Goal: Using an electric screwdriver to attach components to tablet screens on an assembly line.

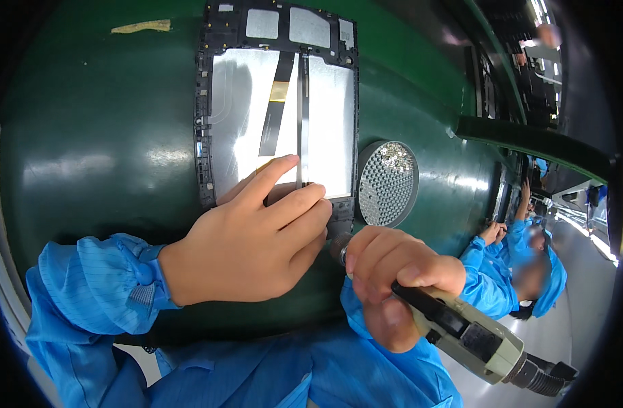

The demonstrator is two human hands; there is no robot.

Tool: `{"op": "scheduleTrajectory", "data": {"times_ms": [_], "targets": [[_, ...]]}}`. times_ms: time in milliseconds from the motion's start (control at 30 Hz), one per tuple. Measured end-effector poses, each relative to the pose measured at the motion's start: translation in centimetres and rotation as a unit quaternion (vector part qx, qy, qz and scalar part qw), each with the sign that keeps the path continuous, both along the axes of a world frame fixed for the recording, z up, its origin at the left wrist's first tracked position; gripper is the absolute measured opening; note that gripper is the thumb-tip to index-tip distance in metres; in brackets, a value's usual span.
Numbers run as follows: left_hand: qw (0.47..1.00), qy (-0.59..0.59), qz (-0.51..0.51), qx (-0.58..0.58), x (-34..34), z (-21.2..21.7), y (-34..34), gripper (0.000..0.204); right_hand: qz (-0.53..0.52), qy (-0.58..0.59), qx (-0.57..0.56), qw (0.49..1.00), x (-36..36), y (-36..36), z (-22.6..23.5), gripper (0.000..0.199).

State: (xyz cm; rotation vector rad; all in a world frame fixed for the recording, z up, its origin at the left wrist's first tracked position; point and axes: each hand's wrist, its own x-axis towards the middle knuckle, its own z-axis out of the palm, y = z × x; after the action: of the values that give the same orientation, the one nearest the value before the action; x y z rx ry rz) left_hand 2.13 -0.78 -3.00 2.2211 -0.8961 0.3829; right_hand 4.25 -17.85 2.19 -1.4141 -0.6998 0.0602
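Observation:
A black frame with a silver metal plate (332,122) lies on the green bench, seemingly a tablet or laptop chassis. Two dark flat strips run along its middle, one bearing a gold-coloured patch (279,92). My left hand (257,238) rests over the frame's near part with fingers stretched and apart, covering the area beneath. In my right hand (400,279) is a grey-beige electric screwdriver (481,340) with a black lever and a ribbed cable end. Its front end points at the frame's near right corner; whether the tip touches there I cannot tell.
Right of the frame stands a round grey screw tray (387,197) with a dimpled bottom, small shiny screws gathered at its far side. A yellowish strip (141,26) lies at the far left of the bench (107,122). A co-worker in blue (491,272) is at the right.

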Motion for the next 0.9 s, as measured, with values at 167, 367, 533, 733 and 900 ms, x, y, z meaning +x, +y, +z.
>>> {"op": "scheduleTrajectory", "data": {"times_ms": [167,367,533,733,900], "targets": [[0.999,-0.009,-0.022,0.037,0.5,0.5,0.0,0.011,-0.024,-0.003,0.068,0.997,0.3,-2.0,0.3,0.034],[0.996,-0.024,-0.060,0.069,0.7,0.4,0.4,0.016,-0.105,-0.033,0.060,0.992,1.6,-7.0,0.8,0.035],[0.993,-0.014,-0.100,0.066,1.4,0.4,0.9,0.016,-0.141,-0.038,0.062,0.987,2.3,-10.1,0.7,0.036],[0.990,0.012,-0.120,0.071,2.0,1.0,0.8,0.015,-0.186,-0.037,0.066,0.980,3.0,-11.4,0.2,0.036],[0.990,0.089,-0.093,0.058,1.9,2.2,0.4,0.021,-0.199,-0.031,0.080,0.976,3.3,-11.9,-0.6,0.038]]}}
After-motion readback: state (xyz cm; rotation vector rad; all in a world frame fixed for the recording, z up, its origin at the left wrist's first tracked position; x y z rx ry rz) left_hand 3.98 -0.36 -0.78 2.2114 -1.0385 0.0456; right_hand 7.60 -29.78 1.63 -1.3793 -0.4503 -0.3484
